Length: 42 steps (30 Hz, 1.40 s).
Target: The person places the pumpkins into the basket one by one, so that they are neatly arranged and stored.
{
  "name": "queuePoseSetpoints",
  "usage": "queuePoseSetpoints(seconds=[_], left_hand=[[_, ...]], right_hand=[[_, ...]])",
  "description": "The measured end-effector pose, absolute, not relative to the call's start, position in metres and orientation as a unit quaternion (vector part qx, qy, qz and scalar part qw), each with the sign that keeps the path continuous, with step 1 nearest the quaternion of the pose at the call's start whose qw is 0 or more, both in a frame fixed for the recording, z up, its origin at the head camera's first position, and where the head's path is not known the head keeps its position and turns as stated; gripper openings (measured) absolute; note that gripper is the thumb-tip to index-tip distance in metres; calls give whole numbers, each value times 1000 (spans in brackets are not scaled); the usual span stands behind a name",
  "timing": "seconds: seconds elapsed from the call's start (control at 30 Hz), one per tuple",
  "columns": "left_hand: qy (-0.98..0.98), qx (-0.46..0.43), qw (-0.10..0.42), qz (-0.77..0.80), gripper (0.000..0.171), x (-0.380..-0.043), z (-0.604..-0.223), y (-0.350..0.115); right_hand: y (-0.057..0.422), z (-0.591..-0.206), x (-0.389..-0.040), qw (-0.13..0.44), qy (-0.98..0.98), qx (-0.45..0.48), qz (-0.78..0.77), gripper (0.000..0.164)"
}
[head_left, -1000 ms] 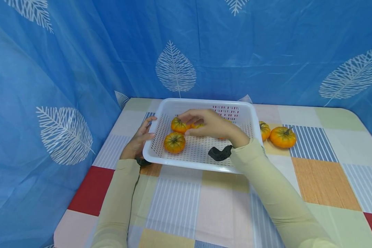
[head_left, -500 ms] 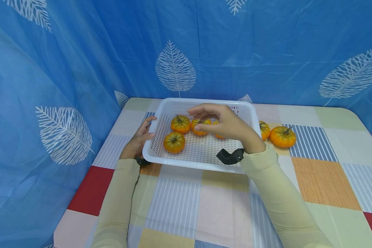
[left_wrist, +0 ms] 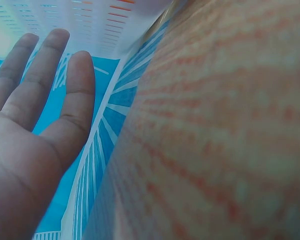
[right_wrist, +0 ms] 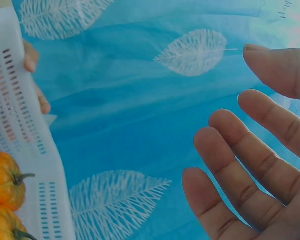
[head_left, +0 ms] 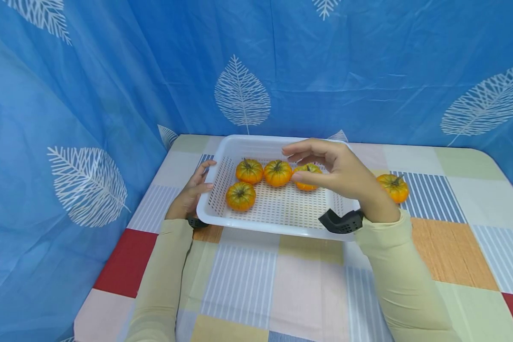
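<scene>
A white perforated plastic basket point(head_left: 265, 227) stands on the table with several small orange pumpkins point(head_left: 278, 173) inside, clustered toward its left and back. My left hand point(head_left: 191, 191) touches the outside of the basket's left wall; in the left wrist view its fingers point(left_wrist: 81, 82) are fairly straight. Over the basket's right part hovers my right hand point(head_left: 337, 166), thumb and fingers apart, holding nothing. It partly covers the rightmost pumpkin point(head_left: 307, 184) in the basket. Outside on the right lies another pumpkin point(head_left: 394, 187), partly behind the right wrist.
A patchwork-patterned cloth point(head_left: 248, 285) covers the table. Behind and to the left hangs a blue curtain point(head_left: 308, 85) with white leaf prints, close to the basket's back edge. Each wrist wears a black strap mount point(head_left: 342, 222).
My right hand has moved right, away from the pumpkins at the basket's left, uncovering them. It now hides the nearer of the two pumpkins outside. The left hand and basket have not moved.
</scene>
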<state>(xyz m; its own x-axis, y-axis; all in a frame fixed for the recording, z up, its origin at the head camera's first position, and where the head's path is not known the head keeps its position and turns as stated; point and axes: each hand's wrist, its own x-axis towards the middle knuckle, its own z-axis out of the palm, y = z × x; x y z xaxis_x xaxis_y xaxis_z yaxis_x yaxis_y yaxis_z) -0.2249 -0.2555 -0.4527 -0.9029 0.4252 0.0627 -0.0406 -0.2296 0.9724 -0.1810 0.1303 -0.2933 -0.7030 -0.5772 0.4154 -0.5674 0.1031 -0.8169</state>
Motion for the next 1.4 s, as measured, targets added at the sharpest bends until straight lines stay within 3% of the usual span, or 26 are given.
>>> queuePoseSetpoints(seconds=[0.63, 1.4], left_hand=[[605, 141, 151, 769, 60, -224, -453, -255], [605, 157, 145, 767, 58, -225, -454, -255]], right_hand=[[179, -306, -172, 14, 694, -358, -625, 51], [230, -338, -165, 17, 705, -258, -661, 37]])
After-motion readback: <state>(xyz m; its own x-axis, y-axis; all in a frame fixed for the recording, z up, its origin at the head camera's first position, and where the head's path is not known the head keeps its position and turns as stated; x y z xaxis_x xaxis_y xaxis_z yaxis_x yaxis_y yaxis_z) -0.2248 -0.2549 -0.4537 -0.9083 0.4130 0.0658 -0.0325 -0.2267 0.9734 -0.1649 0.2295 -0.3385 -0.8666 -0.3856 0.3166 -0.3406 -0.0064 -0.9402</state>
